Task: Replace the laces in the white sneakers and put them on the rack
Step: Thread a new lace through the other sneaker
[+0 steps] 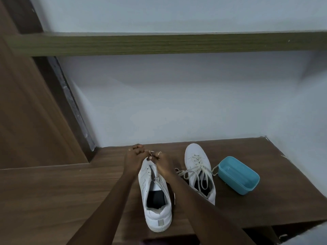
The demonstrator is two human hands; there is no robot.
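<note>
Two white sneakers stand on a brown wooden surface point(70, 191), heels toward me. The left sneaker point(155, 197) has most of its eyelets bare. Over its toe my left hand point(133, 159) and my right hand point(163, 164) meet, fingers curled, pinching a pale lace point(151, 152) at the front eyelets. A loose bit of lace point(174, 198) hangs beside that shoe. The right sneaker point(200, 172) is laced with cream laces, its ends lying loose to both sides.
A teal plastic tub point(238, 175) sits right of the laced sneaker, one lace end touching it. A pale wall rises behind, with an olive wooden shelf point(168, 44) above. A brown panel point(26, 112) closes the left side. The surface's front edge drops off at lower right.
</note>
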